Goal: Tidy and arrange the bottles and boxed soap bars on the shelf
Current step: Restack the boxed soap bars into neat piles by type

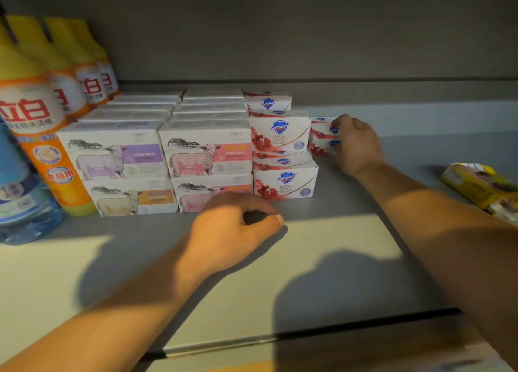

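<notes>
Most soap boxes (pixel 207 147) are sitting stacked beside the bottles (pixel 42 114) on the shelf (pixel 364 245); the right hand (pixel 356 144) is gripping two remaining boxes (pixel 322 136), the left hand (pixel 235 226) hovering loosely curled, holding nothing

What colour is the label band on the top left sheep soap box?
Purple band, clearest in the head view.

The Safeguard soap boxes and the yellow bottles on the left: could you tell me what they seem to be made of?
Safeguard soap boxes: apparently printed white cardboard, with crisp folded edges and a slight sheen. Yellow bottles: probably opaque moulded plastic with smooth rounded shoulders and wrapped glossy labels.
</notes>
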Demonstrator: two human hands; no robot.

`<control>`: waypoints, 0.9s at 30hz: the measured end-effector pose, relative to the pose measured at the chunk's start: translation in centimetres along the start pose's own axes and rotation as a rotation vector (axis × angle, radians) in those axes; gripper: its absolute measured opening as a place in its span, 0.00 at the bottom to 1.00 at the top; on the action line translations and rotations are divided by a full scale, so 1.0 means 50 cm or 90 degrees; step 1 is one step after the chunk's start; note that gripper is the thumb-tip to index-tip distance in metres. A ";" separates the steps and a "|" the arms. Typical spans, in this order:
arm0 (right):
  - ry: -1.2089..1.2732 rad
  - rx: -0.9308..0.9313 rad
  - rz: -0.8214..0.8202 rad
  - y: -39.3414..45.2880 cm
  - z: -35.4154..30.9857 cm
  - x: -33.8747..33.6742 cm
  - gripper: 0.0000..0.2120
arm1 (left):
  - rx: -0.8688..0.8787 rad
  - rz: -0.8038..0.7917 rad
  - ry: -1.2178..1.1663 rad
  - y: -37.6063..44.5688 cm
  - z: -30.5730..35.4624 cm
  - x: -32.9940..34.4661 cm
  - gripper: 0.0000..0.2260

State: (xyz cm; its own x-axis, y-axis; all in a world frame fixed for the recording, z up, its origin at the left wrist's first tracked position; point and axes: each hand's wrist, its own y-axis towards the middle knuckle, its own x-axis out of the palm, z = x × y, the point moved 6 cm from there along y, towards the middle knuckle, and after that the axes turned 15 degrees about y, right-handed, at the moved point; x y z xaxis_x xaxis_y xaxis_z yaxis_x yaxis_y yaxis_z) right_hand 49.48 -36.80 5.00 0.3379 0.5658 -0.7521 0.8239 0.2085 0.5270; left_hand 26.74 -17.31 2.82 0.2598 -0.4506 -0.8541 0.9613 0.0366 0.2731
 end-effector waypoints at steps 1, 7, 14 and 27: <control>0.001 0.001 -0.003 -0.003 -0.003 -0.011 0.23 | -0.002 -0.003 0.001 -0.001 0.001 -0.001 0.05; 0.144 0.028 0.057 -0.084 0.005 -0.094 0.19 | 0.008 -0.014 0.019 -0.001 0.008 -0.004 0.04; 0.254 0.054 0.117 -0.212 -0.028 -0.197 0.17 | 0.009 -0.002 0.014 -0.008 0.014 -0.017 0.03; 0.656 0.087 -0.072 -0.355 -0.225 -0.156 0.10 | 0.035 0.011 -0.355 -0.036 0.035 -0.041 0.14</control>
State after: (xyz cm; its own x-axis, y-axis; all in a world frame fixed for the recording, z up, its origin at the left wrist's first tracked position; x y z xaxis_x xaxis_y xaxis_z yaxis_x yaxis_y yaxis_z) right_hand 27.13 -35.95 5.96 -0.2435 0.9681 -0.0586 0.8926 0.2473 0.3768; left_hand 24.31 -18.05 4.84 0.1728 -0.8542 -0.4904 0.9474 0.0080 0.3199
